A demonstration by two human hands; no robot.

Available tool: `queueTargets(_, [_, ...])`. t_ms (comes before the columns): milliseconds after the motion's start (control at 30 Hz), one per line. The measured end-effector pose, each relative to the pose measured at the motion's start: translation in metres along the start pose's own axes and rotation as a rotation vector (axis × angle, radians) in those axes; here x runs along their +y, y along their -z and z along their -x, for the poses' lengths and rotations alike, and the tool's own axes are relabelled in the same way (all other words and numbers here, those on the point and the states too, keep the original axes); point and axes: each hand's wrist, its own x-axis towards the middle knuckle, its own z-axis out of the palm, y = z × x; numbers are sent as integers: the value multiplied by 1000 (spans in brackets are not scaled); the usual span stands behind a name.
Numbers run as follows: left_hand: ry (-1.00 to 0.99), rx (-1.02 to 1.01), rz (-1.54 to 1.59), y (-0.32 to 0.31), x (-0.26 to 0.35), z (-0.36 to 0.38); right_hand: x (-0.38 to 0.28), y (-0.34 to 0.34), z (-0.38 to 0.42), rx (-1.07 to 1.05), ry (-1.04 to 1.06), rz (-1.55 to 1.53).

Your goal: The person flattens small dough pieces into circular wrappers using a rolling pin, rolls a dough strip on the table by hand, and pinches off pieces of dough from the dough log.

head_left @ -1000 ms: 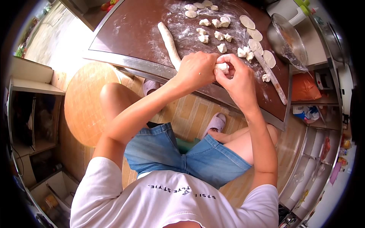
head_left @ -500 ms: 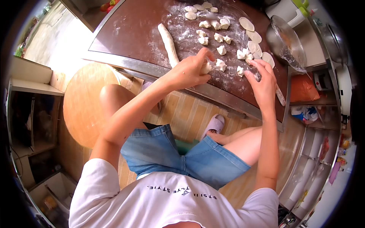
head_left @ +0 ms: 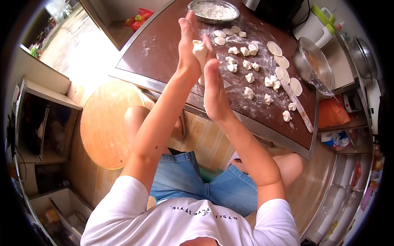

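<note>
Raised over the near side of the table, my left hand [head_left: 187, 49] and my right hand [head_left: 214, 90] face each other with fingers stretched. Between the palms they hold a dough rope [head_left: 200, 51]; its upper end shows above the right thumb, a lower bit shows beneath, and the middle is hidden. To the right, several small dough pieces [head_left: 249, 92] lie on the floured tabletop. Flat round dough wrappers [head_left: 274, 48] are lined up behind them. A flour-dusted rolling pin [head_left: 298, 105] rests at the right, beside two dough pieces near the table's edge.
A bowl of flour [head_left: 213, 11] stands at the back of the brown table [head_left: 152, 53]. At the right is a metal basin [head_left: 314, 65] with plastic wrap, near a white and green jug [head_left: 318, 24]. A round wooden stool [head_left: 108, 127] stands on the left.
The dough rope has left the tabletop and is between my palms. Both hands moved up and left, coming together. Dough pieces now lie near the right edge. The view shifted, showing the flour bowl.
</note>
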Motion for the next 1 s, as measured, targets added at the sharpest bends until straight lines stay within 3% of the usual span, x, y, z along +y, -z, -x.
queueTargets(67, [81, -228, -44, -1, -17, 17, 9, 11, -25, 92, -46, -144])
queueTargets(100, [34, -223, -90, -16, -20, 38, 16, 22, -44, 162, -65, -259])
queueTargets(200, [-31, -147, -134, -26, -13, 35, 14, 25, -34, 11, -49, -228])
queueTargets(233, [-50, -89, -187, -19, -7, 18, 7, 17, -17, 14, -20, -160])
queueTargets(267, [98, -9, -28, -17, 1, 8, -2, 8, 3, 16, 12, -95])
queueTargets(300, [29, -36, -152, -18, 2, 7, -6, 6, 12, 14, 48, -32])
queueTargets(400, [-134, -279, -429, -25, -15, 35, -9, 28, -19, 102, -56, -246])
queueTargets(433, [-164, -370, -393, -28, -28, 53, -46, 29, -27, 259, -211, -405])
queueTargets(500, [-159, -275, -407, -35, -33, 58, -44, 36, -24, 255, -304, -434])
queueTargets(567, [-103, -108, -345, -45, -14, 35, -1, 30, 5, 60, -189, -404])
queueTargets(667, [-29, -177, -232, -48, -16, 40, 19, 21, 37, 251, -83, -316])
queueTargets(733, [106, -336, -16, -38, -51, 49, 30, 44, 47, 551, -312, -601])
queueTargets(767, [-6, -443, -260, -23, -60, 49, 40, 58, 54, 606, -278, -794])
queueTargets(867, [-480, -711, -1162, 30, -55, 32, 45, 86, 67, 673, -322, -881])
queueTargets(933, [-466, -927, -1493, 53, -54, 27, 51, 90, 62, 619, -322, -1001])
queueTargets(1000, [-523, -928, -1458, 75, -50, 10, 47, 84, 48, 488, -303, -1077])
